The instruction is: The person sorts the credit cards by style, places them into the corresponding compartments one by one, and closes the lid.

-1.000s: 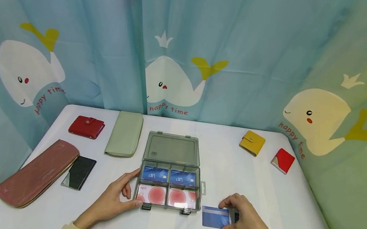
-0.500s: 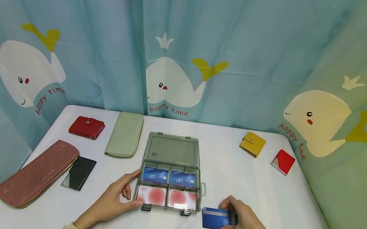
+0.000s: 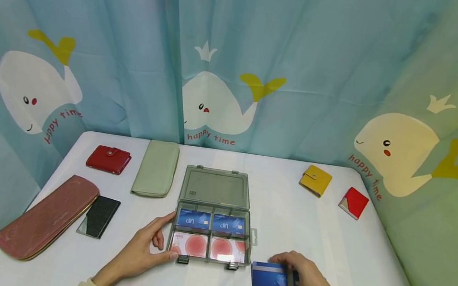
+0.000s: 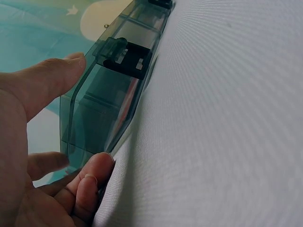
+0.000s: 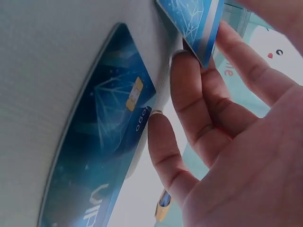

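Note:
My left hand (image 3: 144, 250) rests on the left side of a grey see-through compartment box (image 3: 207, 260), thumb at its front rim. The box lies with its lid raised back; blue VIP cards (image 3: 194, 219) fill the rear compartments, pink-and-white cards (image 3: 189, 244) the front ones. To the right of the box, my right hand (image 3: 308, 285) holds a blue striped card (image 3: 269, 276) between thumb and fingers, the thumb's contact partly hidden. In the right wrist view, a second blue VIP card (image 5: 99, 127) lies beneath the hand, close to the little finger.
At the left are a red wallet (image 3: 108, 159), a pale green wallet (image 3: 157, 169), a brown pouch (image 3: 47, 218) and a dark flat case (image 3: 99, 217). A yellow wallet (image 3: 315, 180) and a small red case (image 3: 353, 203) lie at the back right. A curtain (image 3: 310, 52) hangs behind the table.
My right hand has shifted slightly toward the front of the table with the striped card, which now looks darker and tilted differently. The left hand and box have stayed in place.

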